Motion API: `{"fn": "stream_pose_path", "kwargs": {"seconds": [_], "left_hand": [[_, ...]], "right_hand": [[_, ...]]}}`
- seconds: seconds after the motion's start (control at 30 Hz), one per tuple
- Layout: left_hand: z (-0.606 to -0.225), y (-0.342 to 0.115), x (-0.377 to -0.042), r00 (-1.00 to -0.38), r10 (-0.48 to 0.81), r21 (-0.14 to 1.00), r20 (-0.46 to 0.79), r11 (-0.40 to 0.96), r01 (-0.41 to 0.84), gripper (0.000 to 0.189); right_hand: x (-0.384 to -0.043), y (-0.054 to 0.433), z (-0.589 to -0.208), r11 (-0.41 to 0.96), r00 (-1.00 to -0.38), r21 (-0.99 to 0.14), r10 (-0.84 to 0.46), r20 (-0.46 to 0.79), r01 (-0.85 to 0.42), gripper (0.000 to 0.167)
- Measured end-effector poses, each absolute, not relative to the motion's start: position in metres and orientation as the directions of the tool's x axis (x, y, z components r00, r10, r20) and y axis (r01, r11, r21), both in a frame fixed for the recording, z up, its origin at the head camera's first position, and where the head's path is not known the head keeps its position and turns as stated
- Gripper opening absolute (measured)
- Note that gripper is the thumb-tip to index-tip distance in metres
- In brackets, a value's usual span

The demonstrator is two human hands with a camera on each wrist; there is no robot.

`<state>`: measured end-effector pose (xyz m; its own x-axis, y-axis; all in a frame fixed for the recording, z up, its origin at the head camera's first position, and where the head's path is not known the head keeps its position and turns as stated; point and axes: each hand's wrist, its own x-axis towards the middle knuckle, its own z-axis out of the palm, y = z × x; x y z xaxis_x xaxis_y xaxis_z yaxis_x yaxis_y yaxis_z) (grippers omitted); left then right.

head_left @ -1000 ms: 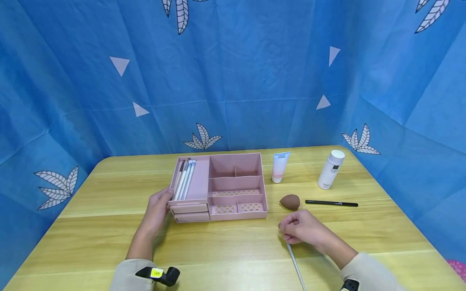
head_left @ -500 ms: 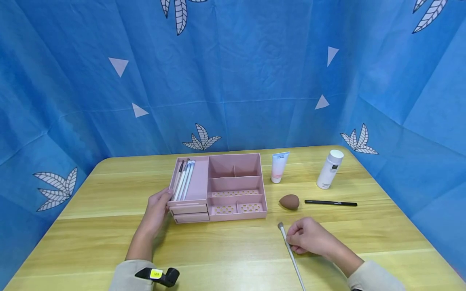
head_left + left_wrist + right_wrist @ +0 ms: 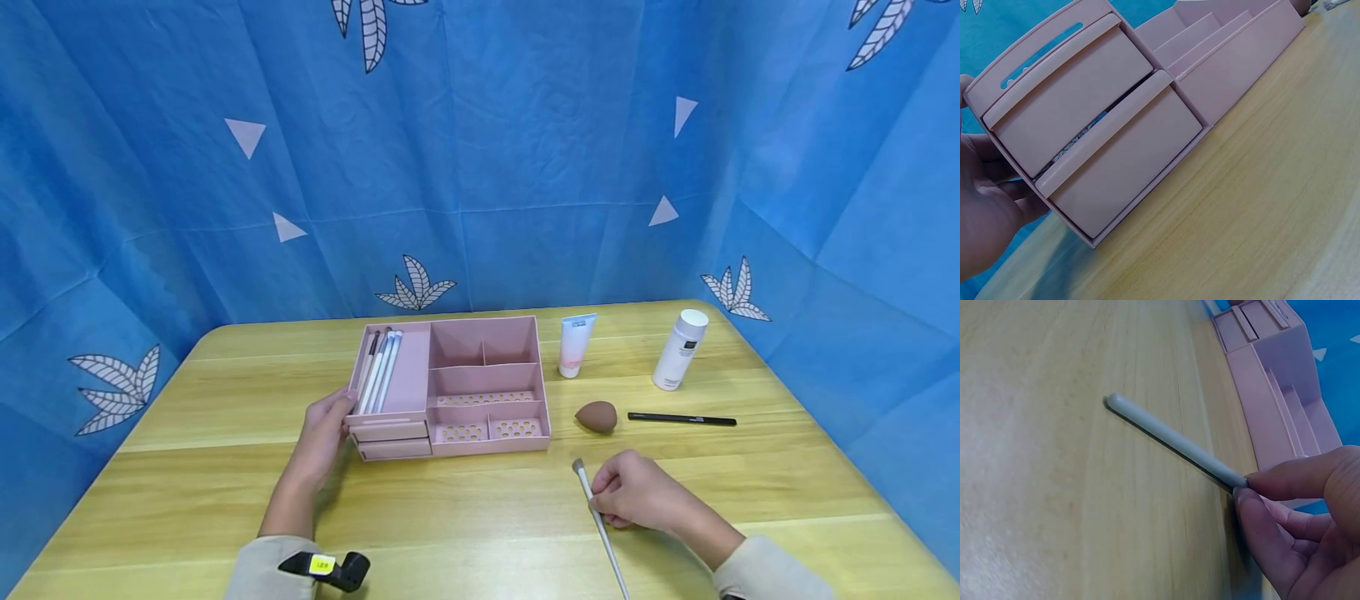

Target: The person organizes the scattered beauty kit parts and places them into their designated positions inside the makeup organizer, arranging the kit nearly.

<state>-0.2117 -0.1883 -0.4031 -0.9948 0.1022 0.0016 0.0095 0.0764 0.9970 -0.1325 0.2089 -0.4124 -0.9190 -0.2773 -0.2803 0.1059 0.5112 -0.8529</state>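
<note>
At the left front corner of a pink makeup organizer (image 3: pixel 405 417), my left hand (image 3: pixel 322 433) grips the side wall. The left wrist view shows that hand (image 3: pixel 991 200) behind the organizer's corner, beside two drawers (image 3: pixel 1122 150). My right hand (image 3: pixel 637 492) pinches a makeup brush (image 3: pixel 611 550) between thumb and fingertips, partway along its pale handle. The brush slants on the table, its brown bristles toward the back. In the right wrist view the handle's end (image 3: pixel 1147 422) points away from the pinching fingers (image 3: pixel 1291 481).
Several makeup brushes (image 3: pixel 382 375) lie in the organizer's left top section. A brown makeup sponge (image 3: pixel 597 417) and a black pen-like stick (image 3: pixel 682 418) lie behind my right hand. A squeeze tube (image 3: pixel 575 346) and a white bottle (image 3: pixel 680 350) stand farther back on the wooden table (image 3: pixel 487 517).
My right hand has shifted right and toward me, from the brush's bristle end to lower on its handle, uncovering the bristles. My left hand stays on the organizer.
</note>
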Motion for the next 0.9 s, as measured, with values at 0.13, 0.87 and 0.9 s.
{"fn": "stream_pose_path", "kwargs": {"seconds": [0.13, 0.87, 0.9], "left_hand": [[-0.4031, -0.1891, -0.2118, -0.995, 0.1, 0.997, -0.005, 0.077, 0.003, 0.051], [-0.4035, -0.1896, -0.211, -0.995, 0.099, 0.996, 0.008, 0.091, 0.017, 0.054], [-0.4035, -0.1895, -0.2111, -0.995, 0.1, 0.995, 0.007, 0.094, 0.017, 0.054]], "right_hand": [[-0.1339, 0.2072, -0.4118, 0.554, -0.923, -0.83, -0.281, -0.264, 0.069, 0.005], [-0.1352, 0.1993, -0.409, 0.701, -0.947, -0.713, -0.212, -0.244, 0.027, 0.005], [-0.1351, 0.1994, -0.4094, 0.698, -0.947, -0.715, -0.208, -0.244, 0.031, 0.005]]}}
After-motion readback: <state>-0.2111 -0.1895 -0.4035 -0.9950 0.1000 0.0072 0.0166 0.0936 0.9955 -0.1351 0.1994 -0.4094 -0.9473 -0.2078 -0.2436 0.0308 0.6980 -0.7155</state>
